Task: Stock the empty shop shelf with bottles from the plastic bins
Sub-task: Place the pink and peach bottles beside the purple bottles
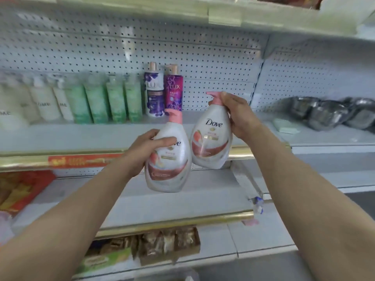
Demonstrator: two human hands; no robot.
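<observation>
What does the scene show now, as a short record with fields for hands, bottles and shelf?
left hand: grips the left Dove bottle by its body
right hand: grips the right Dove bottle near its pink pump
bottles held: both tilted, in the air before the shelf
on shelf: LUX bottles, green tubes, white bottles, all standing

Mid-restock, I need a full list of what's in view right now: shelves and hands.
Dove bottles: two, white with pink pumps, one per hand, before the shelf edge.
Lux bottles: two, purple-white and magenta, back of shelf.
Green bottles: four, green, left of Lux.
White bottles: several, white, far left, blurred.
Metal bowls: several, silver, right bay.
Pad: one, pale green, beside bowls.
Packets: several, brown, bottom shelf.
Left hand: one, grip on lower Dove bottle.
Right hand: one, grip on higher Dove bottle.
</observation>
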